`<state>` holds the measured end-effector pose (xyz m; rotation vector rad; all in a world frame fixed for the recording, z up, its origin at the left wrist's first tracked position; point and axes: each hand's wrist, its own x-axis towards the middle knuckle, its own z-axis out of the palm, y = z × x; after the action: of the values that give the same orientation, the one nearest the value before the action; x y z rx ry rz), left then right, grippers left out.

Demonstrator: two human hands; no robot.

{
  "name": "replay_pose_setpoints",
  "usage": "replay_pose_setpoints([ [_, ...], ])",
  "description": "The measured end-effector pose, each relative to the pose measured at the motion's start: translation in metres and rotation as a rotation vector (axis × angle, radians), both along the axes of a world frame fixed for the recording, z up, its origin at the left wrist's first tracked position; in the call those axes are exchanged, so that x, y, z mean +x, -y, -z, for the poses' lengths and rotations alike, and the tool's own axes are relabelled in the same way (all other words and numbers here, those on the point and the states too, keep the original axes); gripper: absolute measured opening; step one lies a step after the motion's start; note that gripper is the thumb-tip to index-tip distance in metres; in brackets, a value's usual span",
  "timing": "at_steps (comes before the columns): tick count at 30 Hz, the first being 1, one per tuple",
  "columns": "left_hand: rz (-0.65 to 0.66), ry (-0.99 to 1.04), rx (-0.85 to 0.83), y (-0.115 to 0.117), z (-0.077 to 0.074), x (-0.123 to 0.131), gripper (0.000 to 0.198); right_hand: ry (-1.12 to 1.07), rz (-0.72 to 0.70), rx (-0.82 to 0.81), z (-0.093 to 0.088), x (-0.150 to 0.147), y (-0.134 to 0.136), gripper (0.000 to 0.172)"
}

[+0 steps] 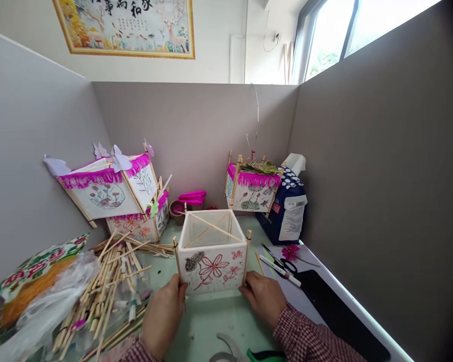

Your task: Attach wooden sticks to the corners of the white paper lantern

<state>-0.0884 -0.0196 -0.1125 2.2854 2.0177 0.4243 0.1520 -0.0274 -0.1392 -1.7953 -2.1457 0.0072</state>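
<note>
Both my hands grip a white square paper lantern [214,271] at its lower front corners, over the green tabletop. Red and pink flowers and a dark pod are drawn on its front panel. Thin bamboo posts stand at its corners, and two sticks [211,224] cross over its open top. My left hand [165,309] is closed on the left corner post, thumb toward the panel. At the right corner post, my right hand [264,297] is closed with curled fingers. The lantern's underside is hidden from view.
Fringed lanterns [105,193] stand stacked at the left, another lantern [254,191] at the back right beside a dark blue bag [289,211]. Bamboo sticks [109,286] pile up on the left. Black scissors [281,262], a marker [279,271] and pruning shears [230,349] lie nearby. Grey partitions enclose the table.
</note>
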Motion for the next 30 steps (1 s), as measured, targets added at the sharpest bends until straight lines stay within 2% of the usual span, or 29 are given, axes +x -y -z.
replay_pose_setpoints([
  [3,-0.005,0.029,0.023,-0.001,0.003,-0.001,0.024,-0.028,0.006,-0.002,0.007,-0.003,-0.004,0.009],
  [9,-0.115,0.066,0.061,-0.007,0.015,0.007,0.024,-0.024,-0.005,0.04,0.023,-0.003,-0.011,0.014],
  [13,-0.139,0.06,0.038,-0.006,0.013,0.006,0.026,-0.074,-0.068,0.035,0.014,0.006,-0.003,0.015],
  [16,-0.15,-0.008,0.106,0.012,0.002,0.003,0.03,-0.14,-0.105,0.001,-0.003,0.019,0.022,0.022],
  [18,-0.105,-0.053,0.133,0.028,-0.008,0.003,0.028,-0.18,-0.167,-0.075,-0.013,0.027,0.045,0.025],
  [21,0.023,-0.078,0.014,0.053,-0.015,0.007,0.022,-0.179,-0.312,-0.177,-0.018,0.029,0.079,0.034],
  [23,0.083,-0.096,-0.08,0.068,-0.012,0.011,0.019,-0.144,-0.345,-0.181,-0.01,0.024,0.095,0.037],
  [25,0.107,-0.115,-0.126,0.08,-0.005,0.014,0.018,-0.106,-0.305,-0.118,0.003,0.017,0.104,0.029],
  [28,0.1,-0.131,-0.11,0.089,0.01,0.016,0.022,-0.087,-0.246,0.026,0.019,0.009,0.107,0.028],
  [30,0.087,-0.139,-0.052,0.089,0.017,0.015,0.025,-0.109,-0.278,0.072,0.022,0.01,0.107,0.028],
])
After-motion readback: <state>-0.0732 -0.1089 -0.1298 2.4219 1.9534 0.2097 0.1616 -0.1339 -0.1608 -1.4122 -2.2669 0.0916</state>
